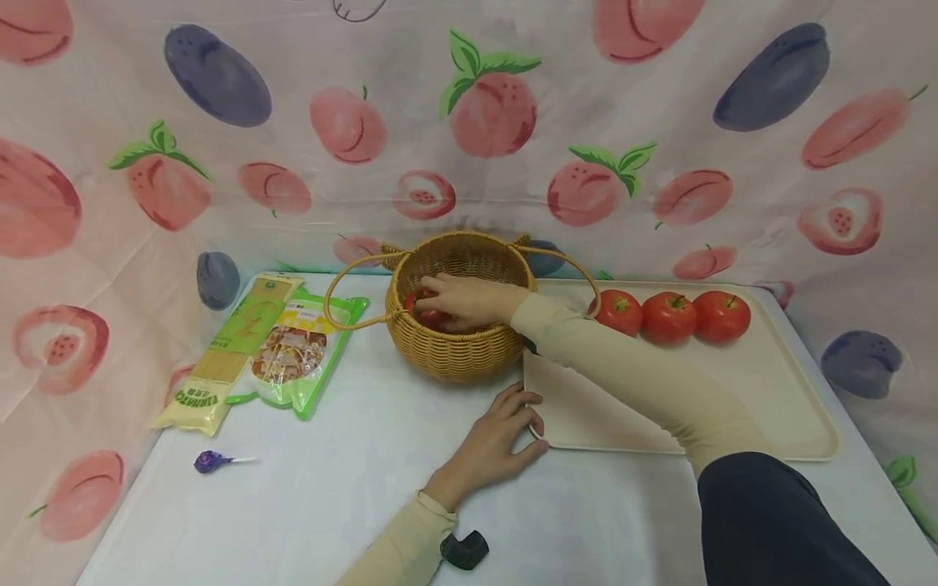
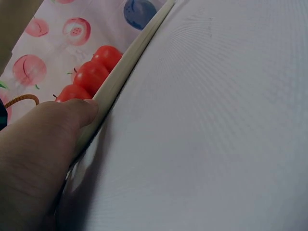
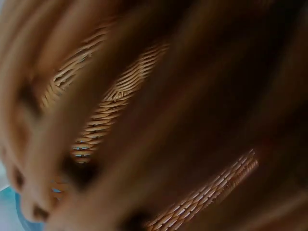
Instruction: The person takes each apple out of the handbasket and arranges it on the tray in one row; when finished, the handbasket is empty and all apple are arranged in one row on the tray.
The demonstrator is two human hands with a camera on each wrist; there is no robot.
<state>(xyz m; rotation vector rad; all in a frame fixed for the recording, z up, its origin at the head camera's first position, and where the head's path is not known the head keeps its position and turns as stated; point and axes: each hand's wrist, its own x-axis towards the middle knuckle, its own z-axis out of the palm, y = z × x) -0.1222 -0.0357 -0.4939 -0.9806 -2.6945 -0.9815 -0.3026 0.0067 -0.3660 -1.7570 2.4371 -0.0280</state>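
Note:
A round wicker basket [image 1: 458,358] with two loop handles stands at the back middle. My right hand [image 1: 469,301] reaches into its mouth, fingers curled over a red tomato [image 1: 434,319] that shows partly beneath them. In the right wrist view the blurred fingers [image 3: 57,120] hide the tomato, with wicker wall [image 3: 103,118] between them. My left hand [image 1: 491,443] holds the near left corner of a cream tray [image 1: 623,411], fingertips over the rim; its thumb [image 2: 79,111] lies along the tray's edge in the left wrist view. Several red tomatoes [image 1: 668,317] sit in a row along the tray's back.
At the left lie a packet of noodles [image 1: 227,358] and a green-edged food bag [image 1: 293,354], side by side. A purple-wrapped lollipop [image 1: 212,461] is nearer the front. Fruit-printed cloth [image 1: 293,163] hangs behind the white table surface [image 1: 330,480].

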